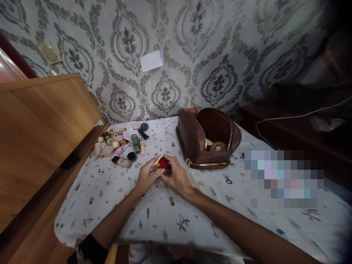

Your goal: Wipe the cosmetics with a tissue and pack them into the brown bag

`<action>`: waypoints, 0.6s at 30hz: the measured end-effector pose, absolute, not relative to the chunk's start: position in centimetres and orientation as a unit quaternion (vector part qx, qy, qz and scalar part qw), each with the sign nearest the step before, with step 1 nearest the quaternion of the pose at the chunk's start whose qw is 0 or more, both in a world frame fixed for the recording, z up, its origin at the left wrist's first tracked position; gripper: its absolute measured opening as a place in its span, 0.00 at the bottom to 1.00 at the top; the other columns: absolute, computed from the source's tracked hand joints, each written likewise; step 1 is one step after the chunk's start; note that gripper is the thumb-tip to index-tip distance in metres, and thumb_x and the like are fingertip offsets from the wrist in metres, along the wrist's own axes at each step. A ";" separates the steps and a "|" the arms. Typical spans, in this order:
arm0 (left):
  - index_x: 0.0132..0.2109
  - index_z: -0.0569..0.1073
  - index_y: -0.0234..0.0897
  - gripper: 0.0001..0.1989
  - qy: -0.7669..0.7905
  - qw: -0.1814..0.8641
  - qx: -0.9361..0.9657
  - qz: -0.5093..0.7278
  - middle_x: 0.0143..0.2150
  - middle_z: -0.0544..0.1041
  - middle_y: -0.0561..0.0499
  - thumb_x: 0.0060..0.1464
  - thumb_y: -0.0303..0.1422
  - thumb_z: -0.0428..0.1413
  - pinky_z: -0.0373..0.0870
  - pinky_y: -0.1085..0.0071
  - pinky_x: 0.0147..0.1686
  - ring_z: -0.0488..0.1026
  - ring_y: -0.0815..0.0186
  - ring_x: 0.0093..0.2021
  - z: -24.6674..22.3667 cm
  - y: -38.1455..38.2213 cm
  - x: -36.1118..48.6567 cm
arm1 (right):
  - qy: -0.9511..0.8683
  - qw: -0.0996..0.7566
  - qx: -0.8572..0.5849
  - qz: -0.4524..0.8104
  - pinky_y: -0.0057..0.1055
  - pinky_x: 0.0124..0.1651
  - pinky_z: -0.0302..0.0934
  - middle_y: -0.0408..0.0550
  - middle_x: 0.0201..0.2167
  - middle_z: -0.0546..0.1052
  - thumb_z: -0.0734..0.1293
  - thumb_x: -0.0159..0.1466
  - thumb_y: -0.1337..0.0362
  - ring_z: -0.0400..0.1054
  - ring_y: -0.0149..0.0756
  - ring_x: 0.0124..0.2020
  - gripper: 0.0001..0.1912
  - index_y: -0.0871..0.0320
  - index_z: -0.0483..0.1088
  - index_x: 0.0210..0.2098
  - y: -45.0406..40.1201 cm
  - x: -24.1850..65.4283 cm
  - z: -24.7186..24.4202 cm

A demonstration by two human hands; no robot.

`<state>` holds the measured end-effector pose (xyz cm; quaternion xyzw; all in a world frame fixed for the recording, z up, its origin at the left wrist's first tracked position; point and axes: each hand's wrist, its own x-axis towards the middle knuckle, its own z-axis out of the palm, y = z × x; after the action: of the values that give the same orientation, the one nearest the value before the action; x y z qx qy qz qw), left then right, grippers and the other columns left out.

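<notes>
Between my two hands, over the middle of the table, is a small red bottle point(163, 163) with a gold neck. My left hand point(147, 174) is closed on its gold end, and my right hand point(176, 175) wraps round the red body. Fingers partly hide the bottle, so its kind is unclear. To the right stands a brown leather toiletry bag point(192, 135), unzipped, its flap folded out at the front. Left of my hands lie a foundation bottle point(123, 161) with a black cap, a round black lid point(132, 156), a green bottle point(135, 143) and a brush point(142, 146).
Several more cosmetics, among them a pink item point(119, 138), crowd the table's back left. A wooden cabinet point(49, 121) borders the left side, and a patterned wall point(176, 55) rises behind. A white cable point(302, 116) runs at right, near a blurred-out patch point(283, 179).
</notes>
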<state>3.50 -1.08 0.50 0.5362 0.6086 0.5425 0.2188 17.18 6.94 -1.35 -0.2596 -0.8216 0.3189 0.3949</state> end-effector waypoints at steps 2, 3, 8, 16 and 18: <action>0.55 0.75 0.37 0.22 0.614 0.189 0.538 0.546 0.52 0.78 0.45 0.53 0.36 0.62 0.67 0.60 0.57 0.73 0.57 0.53 0.6 -1.1 3.6 | -0.819 0.396 -0.263 0.320 0.42 0.47 0.68 0.53 0.48 0.72 0.69 0.59 0.60 0.71 0.47 0.46 0.30 0.52 0.63 0.60 6.9 17.1 -1.3; 0.53 0.76 0.37 0.21 0.617 0.171 0.540 0.547 0.50 0.78 0.45 0.53 0.36 0.62 0.68 0.60 0.56 0.74 0.58 0.51 0.6 -1.0 3.7 | -0.819 0.396 -0.263 0.322 0.42 0.48 0.68 0.52 0.47 0.72 0.69 0.59 0.60 0.71 0.47 0.46 0.29 0.52 0.63 0.59 6.9 17.1 -1.3; 0.47 0.79 0.39 0.15 0.602 0.097 0.557 0.564 0.45 0.79 0.46 0.52 0.36 0.63 0.71 0.62 0.51 0.76 0.59 0.47 0.5 -1.0 3.9 | -0.806 0.404 -0.259 0.347 0.43 0.50 0.66 0.52 0.47 0.73 0.70 0.58 0.60 0.70 0.46 0.46 0.27 0.54 0.66 0.57 6.8 17.0 -1.3; 0.47 0.80 0.37 0.18 0.579 0.114 0.591 0.549 0.53 0.78 0.42 0.67 0.37 0.46 0.68 0.58 0.56 0.74 0.58 0.55 1.3 -1.8 3.4 | -0.664 0.427 -0.274 0.549 0.34 0.38 0.67 0.46 0.38 0.75 0.72 0.56 0.52 0.70 0.37 0.36 0.26 0.57 0.66 0.49 8.3 16.8 -1.5; 0.46 0.79 0.37 0.15 0.575 0.118 0.596 0.547 0.54 0.78 0.43 0.65 0.36 0.49 0.69 0.59 0.56 0.75 0.58 0.54 1.3 -1.7 3.4 | -0.605 0.408 -0.267 0.629 0.29 0.28 0.64 0.44 0.34 0.74 0.73 0.55 0.50 0.68 0.32 0.28 0.26 0.56 0.66 0.47 8.5 16.8 -1.2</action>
<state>3.40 -1.72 1.28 0.5964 0.5754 0.5470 0.1183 16.79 8.48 -1.21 -0.2673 -0.6048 0.6294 0.4082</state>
